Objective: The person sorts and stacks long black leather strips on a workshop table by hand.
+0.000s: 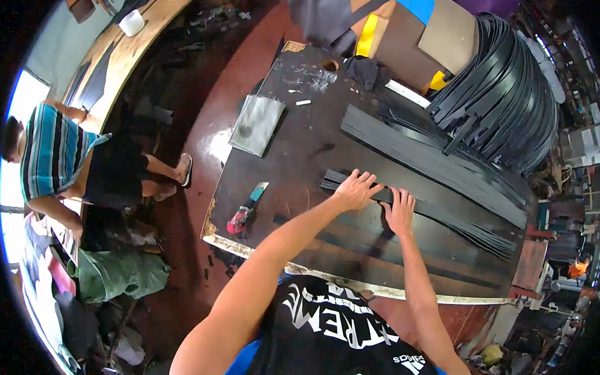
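A bundle of long, thin dark strips (457, 225), which look like leather or rubber, lies across the dark table under both of my hands. My left hand (357, 189) is closed over it near its left end, which sticks out past the fingers. Just to the right, my right hand (399, 211) grips the same bundle from the near side, fingers over the top and thumb partly hidden. Beyond them is a wider grey stack of strips (420, 152). A knife (248, 209) with a red and black handle and a teal part lies left of my hands.
On the table (301, 141) are a grey folded sheet (257, 125), a small white piece (303, 102) and a dark cloth (367, 72). A large coil of black strips (498, 88) stands at the back right. A person (70, 153) stands at a bench on the left.
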